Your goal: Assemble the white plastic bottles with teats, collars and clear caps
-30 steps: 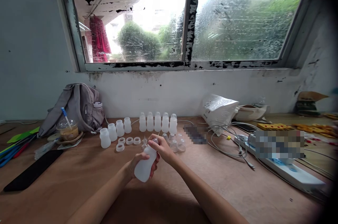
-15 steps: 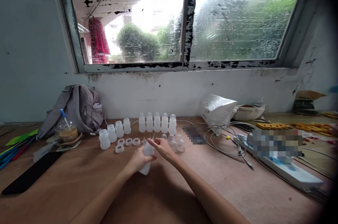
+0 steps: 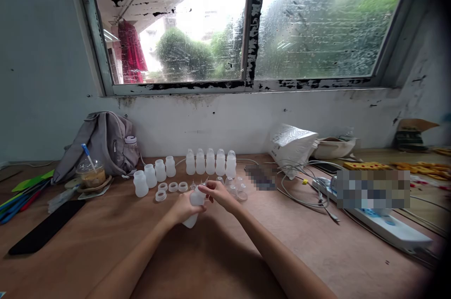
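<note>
My left hand (image 3: 183, 207) grips a translucent white plastic bottle (image 3: 194, 205) around its body, held just above the wooden table (image 3: 225, 252). My right hand (image 3: 219, 193) pinches at the bottle's top, fingers closed on the neck or a small part there. Behind my hands lie several white screw rings (image 3: 172, 187) and clear nipples and caps (image 3: 237, 191). A row of capped bottles (image 3: 210, 163) stands by the wall, and several open bottles (image 3: 154, 174) stand in a slanted line to the left.
A grey backpack (image 3: 100, 141) and an iced drink cup (image 3: 90, 174) sit at the left, with a black phone (image 3: 45, 227) and coloured pens (image 3: 17, 195) nearer. Cables (image 3: 306, 186), a power strip (image 3: 384, 228) and a white bag (image 3: 292, 145) occupy the right.
Both hands moved the bottle away from me toward the rings and caps, and it went from tilted to more upright. My right hand stays at its top.
</note>
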A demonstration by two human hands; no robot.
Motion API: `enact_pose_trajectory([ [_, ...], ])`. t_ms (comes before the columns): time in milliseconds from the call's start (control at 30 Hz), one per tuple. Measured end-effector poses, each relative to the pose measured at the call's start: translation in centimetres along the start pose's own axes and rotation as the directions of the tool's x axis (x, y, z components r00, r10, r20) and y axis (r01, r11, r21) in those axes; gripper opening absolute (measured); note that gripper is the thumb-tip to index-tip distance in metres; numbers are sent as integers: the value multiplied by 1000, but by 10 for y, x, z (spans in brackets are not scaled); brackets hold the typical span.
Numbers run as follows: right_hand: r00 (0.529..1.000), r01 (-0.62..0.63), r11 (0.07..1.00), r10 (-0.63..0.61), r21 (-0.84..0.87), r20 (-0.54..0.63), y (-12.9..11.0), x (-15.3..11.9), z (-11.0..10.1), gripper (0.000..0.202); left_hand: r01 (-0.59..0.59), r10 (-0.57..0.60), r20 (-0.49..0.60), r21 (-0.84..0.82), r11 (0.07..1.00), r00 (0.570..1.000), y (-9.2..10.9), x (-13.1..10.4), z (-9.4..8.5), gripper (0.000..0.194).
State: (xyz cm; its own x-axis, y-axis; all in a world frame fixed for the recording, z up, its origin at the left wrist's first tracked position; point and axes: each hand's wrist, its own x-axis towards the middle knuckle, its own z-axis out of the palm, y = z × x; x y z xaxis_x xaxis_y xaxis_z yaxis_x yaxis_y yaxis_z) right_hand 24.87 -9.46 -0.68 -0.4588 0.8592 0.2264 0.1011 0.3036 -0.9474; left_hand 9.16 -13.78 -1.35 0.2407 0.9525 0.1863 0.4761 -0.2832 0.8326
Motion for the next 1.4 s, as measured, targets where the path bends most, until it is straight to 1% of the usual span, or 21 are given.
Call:
enact_pose_trajectory([
  [33, 999, 6, 998, -8, 63, 42, -2, -1, -2, 38, 26, -16, 73, -133, 991, 997, 2, -1, -2, 32],
  [100, 993, -8, 980, -16, 199, 119, -6, -2, -5, 34, 174, -93, 227, -367, 914, 969, 4, -4, -6, 34],
  [167, 980, -51, 940, -18, 337, 196, -8, -3, -7, 34, 343, -180, 347, -498, 796, 920, 4, -8, -11, 39],
  [233, 966, -102, 885, -21, 453, 258, -8, -3, -9, 44, 433, -223, 408, -552, 712, 886, 2, -11, -14, 45],
  [300, 968, -140, 850, 8, 507, 253, -6, -2, -10, 46, 454, -228, 420, -582, 675, 878, 1, -12, -14, 51],
  [400, 984, -169, 864, 121, 475, 129, 3, 2, -10, 33, 456, -221, 424, -601, 656, 878, 2, -12, -12, 55],
  [467, 986, -168, 882, 159, 440, 58, 9, 5, -9, 33, 474, -220, 447, -600, 645, 867, 4, -11, -10, 58],
  [533, 988, -144, 892, 151, 428, 17, 13, 7, -9, 34, 499, -227, 473, -597, 629, 851, 6, -10, -9, 61],
  [600, 992, -112, 895, 126, 431, -5, 14, 8, -10, 33, 507, -227, 483, -594, 624, 845, 7, -10, -9, 64],
  [767, 996, -90, 853, 88, 514, 29, 14, 9, -13, 29, 499, -219, 482, -591, 634, 848, 6, -10, -10, 62],
  [833, 997, -67, 831, 78, 552, 3, 16, 10, -15, 30, 485, -218, 465, -594, 642, 858, 6, -11, -7, 57],
  [900, 995, -32, 824, 79, 566, -58, 20, 12, -17, 30, 435, -203, 412, -612, 661, 888, 6, -10, -5, 51],
  [933, 992, -17, 825, 83, 565, -91, 22, 12, -18, 30, 387, -186, 362, -627, 676, 913, 6, -9, -4, 48],
  [1000, 986, 4, 831, 89, 556, -141, 25, 13, -20, 30, 254, -141, 223, -640, 725, 965, 5, -6, -3, 42],
  [1067, 983, 10, 839, 93, 544, -161, 28, 14, -21, 30, 103, -80, 65, -596, 796, 995, 5, -2, -7, 36],
  [1100, 982, 6, 843, 97, 537, -163, 29, 14, -21, 31, 34, -46, -8, -545, 838, 999, 4, 0, -10, 35],
  [1167, 981, -10, 854, 109, 519, -159, 29, 14, -22, 30, -78, 31, -125, -395, 915, 992, 4, 4, -19, 33],
  [1233, 981, -36, 867, 126, 496, -148, 29, 13, -22, 29, -146, 115, -162, -199, 969, 980, 6, 9, -29, 31],
  [1267, 981, -57, 875, 138, 481, -135, 28, 13, -22, 29, -164, 148, -159, -92, 982, 976, 8, 12, -34, 30],
  [1333, 982, -107, 893, 164, 436, -95, 27, 12, -23, 26, -172, 190, -148, 122, 977, 971, 14, 20, -45, 30],
  [1400, 981, -162, 918, 190, 363, -41, 27, 11, -23, 23, -136, 209, -188, 340, 931, 960, 20, 32, -57, 33],
])
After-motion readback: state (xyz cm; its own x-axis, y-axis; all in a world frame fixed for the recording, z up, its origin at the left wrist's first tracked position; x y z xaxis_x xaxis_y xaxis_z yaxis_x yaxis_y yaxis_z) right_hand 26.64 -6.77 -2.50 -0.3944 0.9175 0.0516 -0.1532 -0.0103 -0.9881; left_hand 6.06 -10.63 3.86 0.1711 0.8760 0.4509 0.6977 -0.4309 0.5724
